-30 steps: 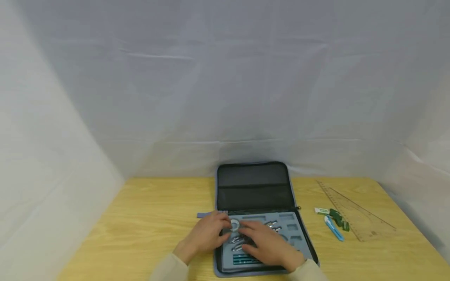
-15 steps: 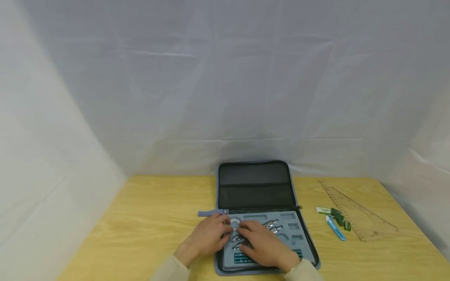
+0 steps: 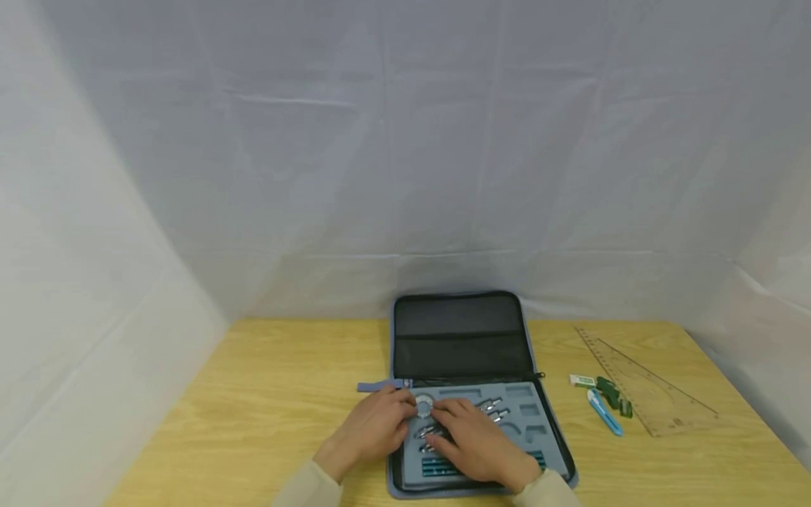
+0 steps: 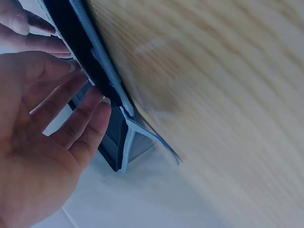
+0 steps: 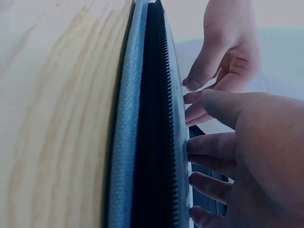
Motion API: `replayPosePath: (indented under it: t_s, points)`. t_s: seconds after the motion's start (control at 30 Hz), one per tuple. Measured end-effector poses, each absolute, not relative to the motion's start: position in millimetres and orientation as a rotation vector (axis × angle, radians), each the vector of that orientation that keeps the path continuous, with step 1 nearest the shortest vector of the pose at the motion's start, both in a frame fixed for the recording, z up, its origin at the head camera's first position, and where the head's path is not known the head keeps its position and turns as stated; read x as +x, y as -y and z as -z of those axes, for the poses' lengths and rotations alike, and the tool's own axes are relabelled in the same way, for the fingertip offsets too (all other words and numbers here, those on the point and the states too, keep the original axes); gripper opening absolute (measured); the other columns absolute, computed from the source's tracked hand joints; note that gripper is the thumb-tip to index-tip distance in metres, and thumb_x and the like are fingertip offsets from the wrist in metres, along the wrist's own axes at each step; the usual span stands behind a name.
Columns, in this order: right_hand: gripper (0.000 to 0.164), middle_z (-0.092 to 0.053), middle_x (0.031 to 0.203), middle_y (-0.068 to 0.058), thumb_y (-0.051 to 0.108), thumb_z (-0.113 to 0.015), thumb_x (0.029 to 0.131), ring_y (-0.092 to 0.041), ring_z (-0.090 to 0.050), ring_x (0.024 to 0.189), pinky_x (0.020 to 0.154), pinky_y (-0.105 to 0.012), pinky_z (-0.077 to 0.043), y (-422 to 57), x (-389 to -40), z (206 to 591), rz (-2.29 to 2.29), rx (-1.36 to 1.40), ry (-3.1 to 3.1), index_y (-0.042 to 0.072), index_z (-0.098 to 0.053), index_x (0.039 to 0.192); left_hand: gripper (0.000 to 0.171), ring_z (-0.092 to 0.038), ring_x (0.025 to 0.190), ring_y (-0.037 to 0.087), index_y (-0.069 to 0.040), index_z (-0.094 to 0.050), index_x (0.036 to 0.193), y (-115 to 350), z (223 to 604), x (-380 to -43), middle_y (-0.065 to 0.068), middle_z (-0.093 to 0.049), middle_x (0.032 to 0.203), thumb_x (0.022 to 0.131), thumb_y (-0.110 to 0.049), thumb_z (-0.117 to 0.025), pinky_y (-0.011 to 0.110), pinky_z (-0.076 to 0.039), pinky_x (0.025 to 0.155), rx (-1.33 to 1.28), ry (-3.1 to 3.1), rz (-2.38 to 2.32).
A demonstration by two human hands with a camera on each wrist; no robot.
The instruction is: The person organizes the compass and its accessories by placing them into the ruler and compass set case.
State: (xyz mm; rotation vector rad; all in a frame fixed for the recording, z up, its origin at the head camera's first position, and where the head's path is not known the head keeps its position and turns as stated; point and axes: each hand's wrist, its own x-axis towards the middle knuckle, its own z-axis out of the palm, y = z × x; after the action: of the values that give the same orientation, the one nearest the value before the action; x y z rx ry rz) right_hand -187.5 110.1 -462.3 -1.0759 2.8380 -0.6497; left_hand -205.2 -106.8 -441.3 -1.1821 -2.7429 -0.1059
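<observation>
Right hand [image 3: 475, 438] edges left, baring more of the green sticks [image 3: 440, 467]

Compared with a second ago, the left hand [image 3: 378, 422] also covers less of the blue strap [image 3: 379, 385], while the pale ring [image 3: 424, 397] keeps its place; that suggests small, careful adjusting around it.

At far left, the strap lies out over the table [image 3: 285, 408]. Next comes the left hand, its grip loose, fingers slightly bent and tips beside the ring; whether they touch it cannot be told. The ring lies flat in the tray [image 3: 412, 479] of the open case [image 3: 462, 358], between both hands, round and whitish with a greyer middle. On its right, the right hand's grip is likewise loose, fingers apart over the tray near some silver tools [image 3: 491, 405]. Farther right, apart from the case, lie an eraser [image 3: 581, 380], a blue cutter [image 3: 604, 412] and a clear set square [image 3: 649, 392].
</observation>
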Motion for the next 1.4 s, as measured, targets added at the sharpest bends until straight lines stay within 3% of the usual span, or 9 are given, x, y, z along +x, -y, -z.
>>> replayPosePath:
  t_s: [0.23, 0.53, 0.87, 1.13, 1.4]
  points:
    - [0.052, -0.05, 0.134, -0.008, 0.045, -0.044, 0.1, -0.026, -0.046, 0.123, 0.097, -0.045, -0.041, -113.6, -184.3, 460.4, 0.627, -1.048, -2.863, 0.006, -0.055, 0.133, 0.013, -0.058, 0.088, 0.016, -0.013, -0.073, 0.093, 98.8, 441.6, -205.2, -0.003, -0.065, 0.097, 0.083, -0.012, -0.065, 0.03, -0.05, 0.076, -1.201, 2.659, 0.029]
    - [0.038, -0.055, 0.125, -0.006, 0.032, -0.049, 0.1, -0.025, -0.051, 0.113, 0.093, -0.043, -0.044, -110.2, -180.1, 457.0, 0.539, -1.123, -2.957, 0.005, -0.06, 0.126, 0.016, -0.059, 0.088, 0.016, -0.015, -0.075, 0.095, 93.2, 442.8, -201.1, -0.004, -0.063, 0.1, 0.085, -0.011, -0.062, 0.031, -0.05, 0.075, -1.181, 2.696, -0.084]
    - [0.046, -0.05, 0.132, -0.007, 0.033, -0.051, 0.099, -0.025, -0.047, 0.12, 0.098, -0.043, -0.04, -114.0, -181.5, 460.6, 0.532, -1.153, -2.896, 0.004, -0.054, 0.134, 0.015, -0.058, 0.077, 0.017, -0.012, -0.072, 0.091, 94.8, 440.1, -192.2, -0.003, -0.067, 0.091, 0.08, -0.009, -0.062, 0.032, -0.048, 0.065, -1.113, 2.709, 0.071]
    - [0.048, -0.046, 0.139, -0.009, 0.038, -0.044, 0.101, -0.026, -0.043, 0.127, 0.101, -0.046, -0.037, -124.6, -185.9, 465.4, 0.797, -1.079, -2.769, 0.009, -0.049, 0.139, 0.023, -0.061, 0.092, 0.021, -0.006, -0.069, 0.105, 102.8, 436.9, -194.1, 0.004, -0.066, 0.1, 0.082, -0.009, -0.063, 0.036, -0.05, 0.08, -1.084, 2.681, 0.264]
    - [0.048, -0.045, 0.138, -0.014, 0.041, -0.044, 0.101, -0.031, -0.043, 0.126, 0.097, -0.05, -0.04, -149.1, -183.9, 461.9, 0.875, -1.024, -2.845, 0.008, -0.053, 0.135, 0.025, -0.059, 0.095, 0.021, -0.007, -0.068, 0.107, 99.5, 435.5, -196.0, 0.003, -0.063, 0.102, 0.083, -0.01, -0.062, 0.037, -0.05, 0.082, -1.055, 2.652, 0.332]
